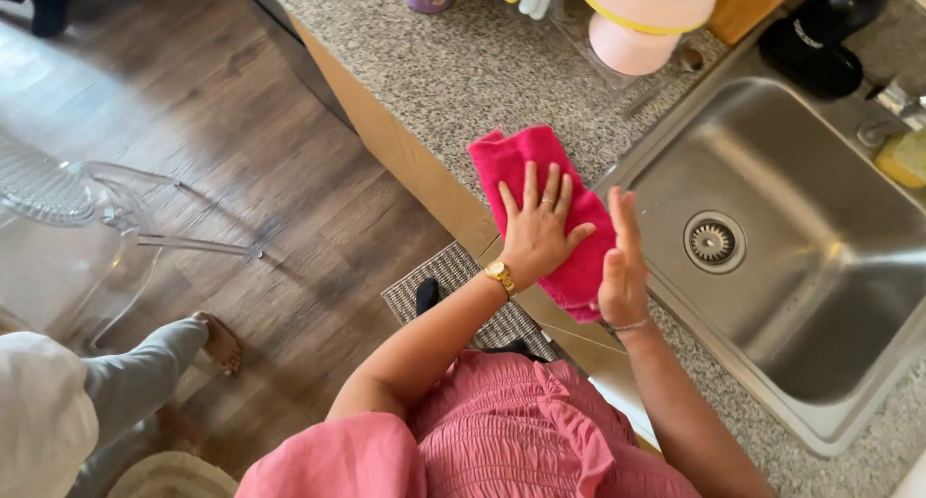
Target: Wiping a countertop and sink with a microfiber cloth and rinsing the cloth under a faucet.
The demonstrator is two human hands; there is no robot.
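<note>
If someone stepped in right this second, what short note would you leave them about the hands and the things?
Left hand: flat, fingers spread, pressing the pink cloth on the speckled counter.
Right hand: open, held on edge at the cloth's right side, next to the sink; contact unclear.
The cloth lies near the counter's front edge, one end hanging over it.
Sink basin looks empty; drain strainer in place.
Done: cloth is down on the counter. How much is wiped cannot be told.

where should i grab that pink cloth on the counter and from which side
Take the pink cloth by its free far end, coming from above on the counter side. That end lies flat and uncovered, while the left hand presses its middle and the right hand stands beside its sink side.
</note>
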